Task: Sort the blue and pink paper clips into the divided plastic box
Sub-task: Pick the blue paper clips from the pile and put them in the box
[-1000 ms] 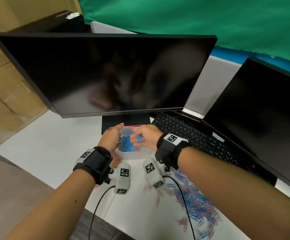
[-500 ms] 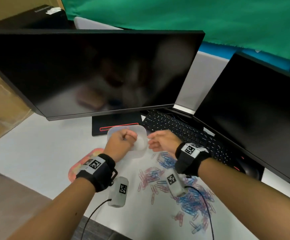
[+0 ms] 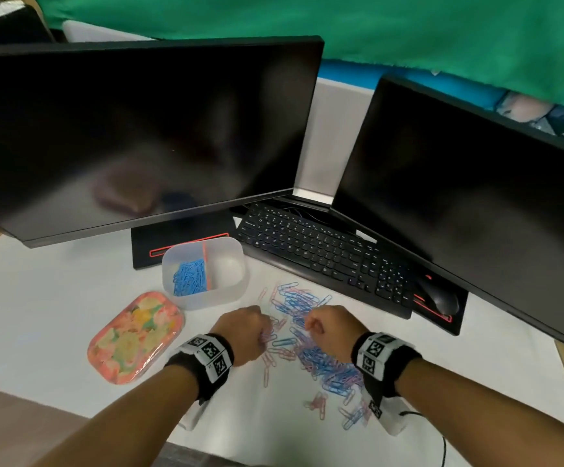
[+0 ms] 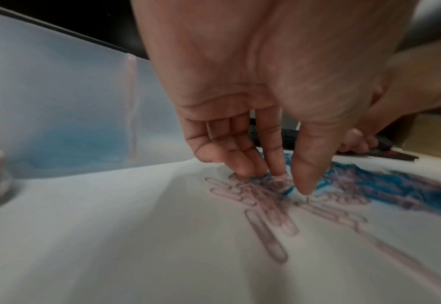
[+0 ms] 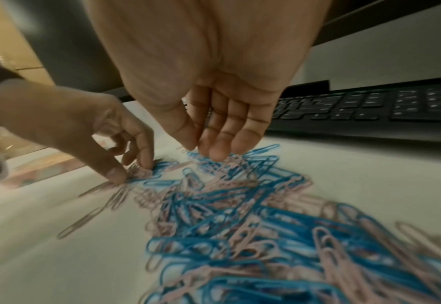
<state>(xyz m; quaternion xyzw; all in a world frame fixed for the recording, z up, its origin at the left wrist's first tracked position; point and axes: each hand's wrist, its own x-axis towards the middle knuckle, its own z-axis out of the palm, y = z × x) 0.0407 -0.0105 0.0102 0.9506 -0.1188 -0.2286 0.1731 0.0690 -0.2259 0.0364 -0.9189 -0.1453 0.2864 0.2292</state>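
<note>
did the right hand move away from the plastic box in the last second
Yes. The right hand was over the divided plastic box a second ago; now it is nearer the person, over the loose paper clips on the desk, apart from the box.

Head view looks down; wrist views close, sharing the clip pile (image 3: 311,345).
</note>
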